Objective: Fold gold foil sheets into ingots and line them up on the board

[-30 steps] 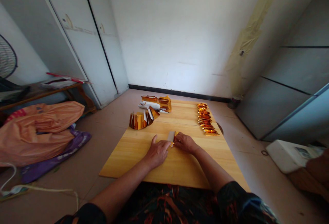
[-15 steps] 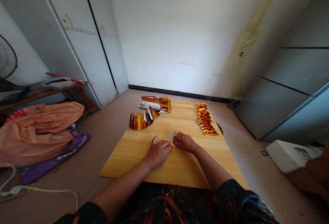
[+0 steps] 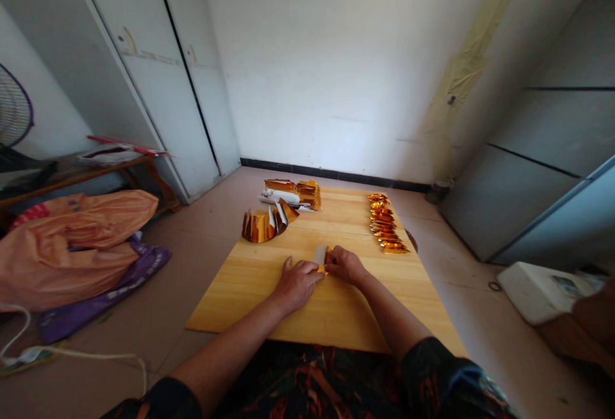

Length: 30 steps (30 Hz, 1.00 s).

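A small piece of gold foil paper (image 3: 319,254), its pale backing facing up, lies on the wooden board (image 3: 245,297) between my hands. My left hand (image 3: 296,283) rests flat at its near left side, thumb apart and fingertips pressing on its near edge. Closed fingers of my right hand (image 3: 344,265) pinch the paper's right edge, where a strip of gold shows. Part of the paper is hidden under the fingers. To the right, a row of several folded gold foil pieces (image 3: 383,225) lies along the board's edge.
At the board's far left stand a fanned stack of gold foil sheets (image 3: 262,227) and another gold bundle (image 3: 311,195) beside a white roll (image 3: 278,197). Orange cloth or plastic (image 3: 86,233) lies on the floor at left. A white box (image 3: 541,291) sits at right.
Both hands stay almost in place on the paper. My right fingers have shifted very slightly along its right edge.
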Motion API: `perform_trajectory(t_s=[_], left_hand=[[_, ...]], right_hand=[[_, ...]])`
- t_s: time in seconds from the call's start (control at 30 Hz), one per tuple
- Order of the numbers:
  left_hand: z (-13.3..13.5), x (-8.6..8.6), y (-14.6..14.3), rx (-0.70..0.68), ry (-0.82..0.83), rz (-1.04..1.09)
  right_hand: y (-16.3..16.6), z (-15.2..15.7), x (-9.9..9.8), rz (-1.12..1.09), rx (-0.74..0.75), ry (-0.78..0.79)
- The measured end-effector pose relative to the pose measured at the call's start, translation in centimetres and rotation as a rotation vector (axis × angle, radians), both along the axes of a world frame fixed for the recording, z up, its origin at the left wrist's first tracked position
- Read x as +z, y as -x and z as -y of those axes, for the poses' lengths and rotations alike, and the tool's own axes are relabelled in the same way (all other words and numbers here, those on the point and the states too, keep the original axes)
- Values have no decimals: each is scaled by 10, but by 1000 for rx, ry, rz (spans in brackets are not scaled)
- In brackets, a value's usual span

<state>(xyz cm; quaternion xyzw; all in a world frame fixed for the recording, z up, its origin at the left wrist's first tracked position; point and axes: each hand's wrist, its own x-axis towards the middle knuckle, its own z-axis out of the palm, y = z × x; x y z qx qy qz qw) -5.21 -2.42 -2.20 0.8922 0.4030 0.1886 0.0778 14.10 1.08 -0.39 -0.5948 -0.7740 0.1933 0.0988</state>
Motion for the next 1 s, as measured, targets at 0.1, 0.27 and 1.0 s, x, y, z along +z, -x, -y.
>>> perform_trajectory(t_s=[0.1,0.27,1.0], left_hand=[[0,1,0,8,37,-2],[0,4,-2,17,58,-13],[7,15,-7,38,102,-76]], right_hand=[[2,1,1,17,-6,-5],[3,2,0,65,9,-24],[1,-3,0,76,86,-39]])
